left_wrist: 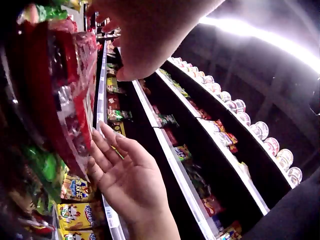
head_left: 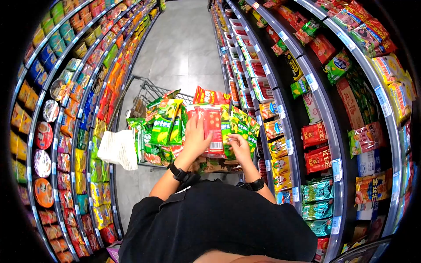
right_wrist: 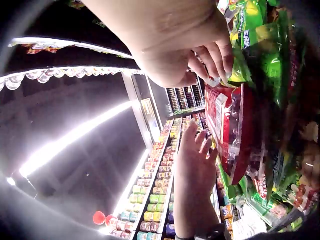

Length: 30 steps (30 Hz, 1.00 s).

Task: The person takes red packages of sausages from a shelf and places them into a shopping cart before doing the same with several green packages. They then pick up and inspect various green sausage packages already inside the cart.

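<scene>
Fingers of our left hand (head_left: pixel 196 136) lie fairly straight and slightly apart against the left side of a red packet (head_left: pixel 214 129), curled round nothing. Those of our right hand (head_left: pixel 240 148) are loosely bent at the packet's other side, in front of the green packets (head_left: pixel 241 125); the left wrist view shows that palm open, though we cannot tell for certain which of its fingertips touch the red plastic. We have the red packet between our hands, over the near part of a shopping cart (head_left: pixel 149 87), with its barcode low on the side facing us. Just beyond its top edge we see another red packet (head_left: pixel 206 95), and to its left a heap of bulging green and yellow bags (head_left: pixel 164 125). White ribbed cloth (head_left: pixel 117 150) lies at the left of the heap. We wear a black band on each wrist, and our black sleeves reach forward along both sides. Shelves of packets and round tubs (head_left: pixel 44 135) curve past on our left, and shelves of red, green and yellow bags (head_left: pixel 316 160) on our right, with grey floor tiles (head_left: pixel 175 48) running ahead between them.
</scene>
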Tool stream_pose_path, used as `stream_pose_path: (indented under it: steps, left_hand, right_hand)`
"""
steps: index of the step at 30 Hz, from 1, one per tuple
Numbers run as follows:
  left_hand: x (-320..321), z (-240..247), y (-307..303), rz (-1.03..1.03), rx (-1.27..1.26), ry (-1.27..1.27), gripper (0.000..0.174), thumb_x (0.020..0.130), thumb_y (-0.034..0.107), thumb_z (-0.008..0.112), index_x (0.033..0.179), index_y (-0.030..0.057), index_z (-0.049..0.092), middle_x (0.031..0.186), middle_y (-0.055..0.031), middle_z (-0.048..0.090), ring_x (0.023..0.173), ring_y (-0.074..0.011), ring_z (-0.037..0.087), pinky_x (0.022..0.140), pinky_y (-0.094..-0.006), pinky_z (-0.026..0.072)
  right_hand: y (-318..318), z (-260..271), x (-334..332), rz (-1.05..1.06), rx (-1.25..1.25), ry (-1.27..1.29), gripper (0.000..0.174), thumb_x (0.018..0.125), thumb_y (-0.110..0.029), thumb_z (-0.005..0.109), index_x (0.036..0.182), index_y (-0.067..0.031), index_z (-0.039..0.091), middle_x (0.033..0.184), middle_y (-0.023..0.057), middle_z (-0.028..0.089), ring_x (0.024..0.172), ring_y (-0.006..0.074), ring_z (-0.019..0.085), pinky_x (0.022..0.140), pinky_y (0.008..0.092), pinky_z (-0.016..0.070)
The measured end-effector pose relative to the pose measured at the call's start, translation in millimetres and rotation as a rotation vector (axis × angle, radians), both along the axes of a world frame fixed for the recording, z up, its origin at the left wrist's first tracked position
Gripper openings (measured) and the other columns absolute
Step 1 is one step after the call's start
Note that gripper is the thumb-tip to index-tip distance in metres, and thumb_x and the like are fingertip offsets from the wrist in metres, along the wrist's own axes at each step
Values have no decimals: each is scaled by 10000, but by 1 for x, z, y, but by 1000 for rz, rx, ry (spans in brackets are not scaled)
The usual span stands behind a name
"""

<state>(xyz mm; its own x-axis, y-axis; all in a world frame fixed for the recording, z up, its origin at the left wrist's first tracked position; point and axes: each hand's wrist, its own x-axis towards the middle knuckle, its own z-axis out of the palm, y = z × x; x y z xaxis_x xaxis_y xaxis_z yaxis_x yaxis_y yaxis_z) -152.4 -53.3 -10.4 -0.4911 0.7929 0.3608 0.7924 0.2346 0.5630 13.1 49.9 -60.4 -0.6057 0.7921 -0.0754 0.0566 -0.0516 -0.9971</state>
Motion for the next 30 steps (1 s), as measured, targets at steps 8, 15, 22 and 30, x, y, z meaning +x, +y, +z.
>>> stream_pose_path:
  steps: [8, 15, 22, 30]
  left_hand:
    - [-13, -30, 4, -184, -16, -182, 821, 774, 237, 650, 1383, -12, 159, 1396, -354, 67, 1271, -523, 183, 1053, -507, 221]
    - [-18, -37, 7, -227, 89, -252, 855, 763, 233, 659, 1395, 2, 133, 1413, -342, 29, 1288, -500, 181, 1047, -495, 225]
    - [-17, -35, 6, -217, 91, -313, 890, 745, 232, 688, 1404, 4, 135, 1438, -300, 60, 1338, -433, 126, 1080, -453, 181]
    - [-34, -29, 3, -385, 151, -447, 883, 751, 213, 684, 1420, 31, 136, 1418, -273, 205, 1313, -403, 237, 1061, -428, 243]
  right_hand:
    - [-11, -6, -20, -47, 208, -215, 323, 831, -113, 586, 1122, 20, 545, 1048, 105, 624, 899, 140, 601, 762, 262, 480]
    - [-15, 9, -33, -49, 353, -402, 417, 809, -187, 636, 1162, 7, 529, 1001, 117, 625, 829, 146, 602, 720, 278, 493]
    - [1, -10, -39, -15, 224, -431, 474, 786, -270, 652, 1138, 25, 535, 958, 136, 634, 835, 189, 619, 724, 294, 492]
    - [-8, 44, -49, 152, -339, 11, 335, 834, -125, 610, 1122, 8, 502, 968, 69, 622, 820, 118, 610, 664, 246, 504]
